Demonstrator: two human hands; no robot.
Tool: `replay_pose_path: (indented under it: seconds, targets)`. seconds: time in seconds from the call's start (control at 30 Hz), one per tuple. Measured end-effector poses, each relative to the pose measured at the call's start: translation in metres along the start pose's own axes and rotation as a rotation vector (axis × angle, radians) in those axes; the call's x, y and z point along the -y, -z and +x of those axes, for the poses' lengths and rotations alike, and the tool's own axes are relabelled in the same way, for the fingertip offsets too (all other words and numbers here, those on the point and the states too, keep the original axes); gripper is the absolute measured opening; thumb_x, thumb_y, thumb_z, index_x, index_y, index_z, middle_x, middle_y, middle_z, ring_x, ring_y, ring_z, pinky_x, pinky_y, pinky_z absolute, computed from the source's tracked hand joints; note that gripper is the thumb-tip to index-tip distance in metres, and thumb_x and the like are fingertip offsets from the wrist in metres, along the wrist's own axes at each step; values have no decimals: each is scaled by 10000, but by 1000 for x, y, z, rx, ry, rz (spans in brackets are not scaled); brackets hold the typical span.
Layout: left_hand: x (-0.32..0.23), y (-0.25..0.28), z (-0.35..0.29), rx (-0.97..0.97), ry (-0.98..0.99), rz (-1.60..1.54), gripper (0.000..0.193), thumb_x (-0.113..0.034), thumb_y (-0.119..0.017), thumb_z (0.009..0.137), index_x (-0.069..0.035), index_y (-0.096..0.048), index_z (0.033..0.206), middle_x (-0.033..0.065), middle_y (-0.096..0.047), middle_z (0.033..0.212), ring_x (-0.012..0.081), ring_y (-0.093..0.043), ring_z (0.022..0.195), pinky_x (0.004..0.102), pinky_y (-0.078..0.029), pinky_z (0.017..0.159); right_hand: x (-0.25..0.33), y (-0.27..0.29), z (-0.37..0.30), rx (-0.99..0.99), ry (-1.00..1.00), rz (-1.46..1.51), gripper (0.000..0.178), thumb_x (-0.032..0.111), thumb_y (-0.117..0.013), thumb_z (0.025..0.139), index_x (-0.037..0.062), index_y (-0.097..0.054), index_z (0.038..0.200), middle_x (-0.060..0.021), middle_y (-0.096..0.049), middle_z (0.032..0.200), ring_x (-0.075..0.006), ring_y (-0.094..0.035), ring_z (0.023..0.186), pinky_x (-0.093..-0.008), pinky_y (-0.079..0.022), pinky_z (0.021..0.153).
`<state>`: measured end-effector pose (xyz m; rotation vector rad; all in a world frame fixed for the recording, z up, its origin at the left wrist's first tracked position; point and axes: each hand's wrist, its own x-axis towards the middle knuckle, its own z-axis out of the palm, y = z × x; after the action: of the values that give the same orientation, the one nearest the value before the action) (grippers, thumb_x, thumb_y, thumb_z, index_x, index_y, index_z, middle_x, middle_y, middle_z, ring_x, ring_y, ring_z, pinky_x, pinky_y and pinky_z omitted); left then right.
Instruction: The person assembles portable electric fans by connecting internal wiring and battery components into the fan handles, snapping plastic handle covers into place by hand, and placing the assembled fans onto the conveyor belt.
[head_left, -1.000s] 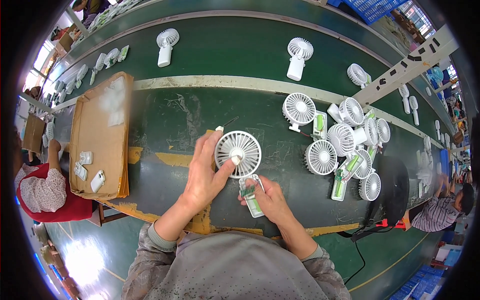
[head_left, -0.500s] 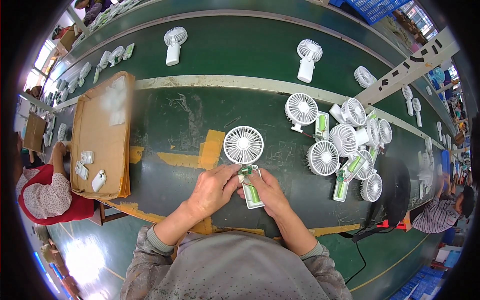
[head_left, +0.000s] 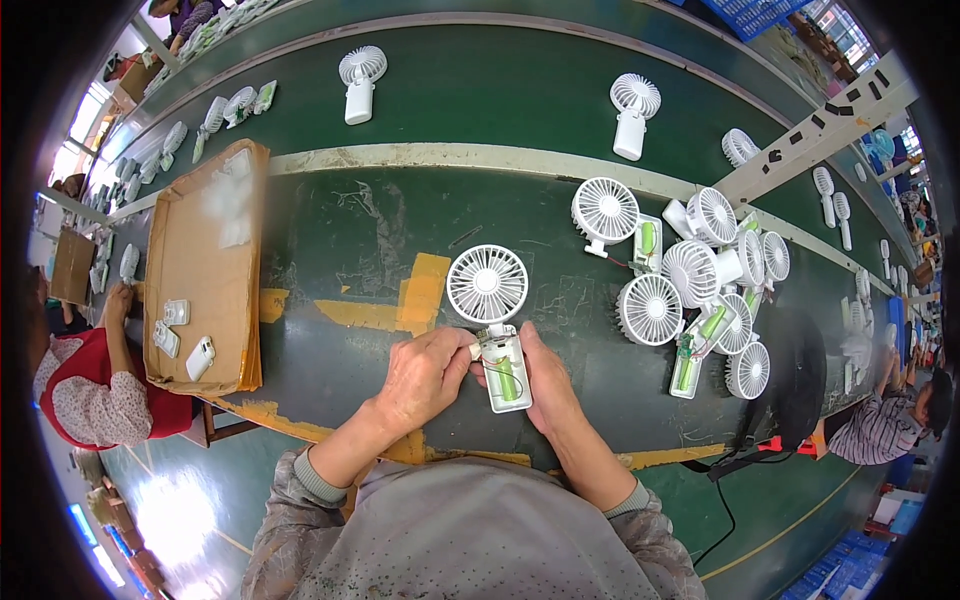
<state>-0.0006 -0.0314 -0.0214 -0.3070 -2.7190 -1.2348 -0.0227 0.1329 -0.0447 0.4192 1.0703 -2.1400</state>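
In front of me a white handheld fan (head_left: pixel 487 284) lies with its round grille away from me and its handle (head_left: pixel 508 401) toward me. The handle is opened up, and a green battery cell (head_left: pixel 507 378) shows inside. My left hand (head_left: pixel 425 374) is closed in a pinch at the handle's upper left edge; a small pale bit shows at the fingertips, too small to name. Along the handle's right side my right hand (head_left: pixel 549 383) grips it, thumb near the top and some fingers hidden beneath.
Several white fans (head_left: pixel 690 274), some with opened handles, lie piled on the right. A cardboard tray (head_left: pixel 205 300) with white casings stands at left. Beyond a pale rail, a green conveyor belt (head_left: pixel 490 90) carries more fans. Co-workers sit at both sides.
The green circuit board that showed at the handle's top is now mostly out of sight. My right thumb has moved off it to the handle's side. Fans on the belt have shifted right.
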Motion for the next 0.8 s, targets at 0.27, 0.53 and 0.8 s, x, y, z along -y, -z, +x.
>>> replay_pose_path:
  seconds: [0.27,0.53,0.8]
  targets:
    - [6,-7,-2,73,28,-68,66,-33,-551,801,-46,-533,863,87,-594,716,271,-602,657,367,-460,543,-5,6,4,10,15,-39,370,292,-401,947,-29,-521,1087,-118,-609,954,-163,-615,827,-283,-506,739]
    - [11,-13,-3,78,25,10,58,-66,-557,806,-57,-530,856,90,-578,717,287,-591,665,382,-457,538,-7,3,3,-57,63,-42,324,215,-399,947,-57,-504,1089,-138,-600,982,-204,-624,825,-297,-523,737]
    - [5,-11,1,65,-89,152,98,12,-573,767,-36,-519,832,102,-574,714,276,-593,635,358,-466,533,-13,8,5,-57,73,-109,300,222,-412,950,-18,-537,1081,-51,-596,943,-92,-568,829,-238,-468,736]
